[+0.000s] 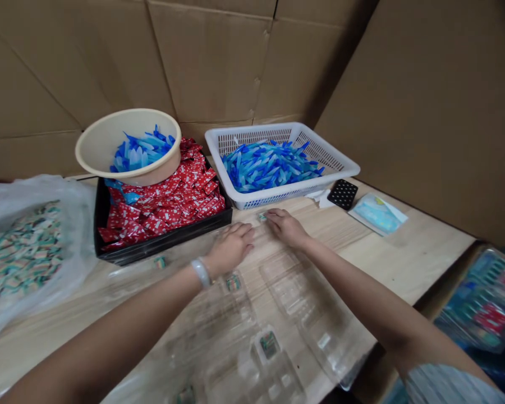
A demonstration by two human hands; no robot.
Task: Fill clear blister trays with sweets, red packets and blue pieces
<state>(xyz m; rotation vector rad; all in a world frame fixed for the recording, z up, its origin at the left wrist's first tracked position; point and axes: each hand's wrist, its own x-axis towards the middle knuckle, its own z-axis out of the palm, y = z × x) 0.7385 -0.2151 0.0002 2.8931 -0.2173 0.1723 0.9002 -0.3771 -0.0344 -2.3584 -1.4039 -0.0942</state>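
My right hand (288, 227) reaches to the tabletop in front of the white basket. Its thumb and fingers pinch at a small green-striped piece (261, 216). Just left of it, my left hand (231, 249) is low over the clear plastic trays, fingers loosely extended and somewhat blurred, with nothing visible in them. Under and nearer than my hands lie several clear moulded trays (328, 342). Some of their pockets hold a small striped piece, such as the green one (269, 344) and another striped piece (233, 282) beside my left wrist.
Blue feather-shaped pieces fill a white basket (273, 199) and partly a cream bowl (88, 146), which rests on a black box (128, 255) of red packets. A plastic bag (78, 224) of striped pieces lies left. A black dotted pad (342, 194) and blue packet (379, 214) lie right.
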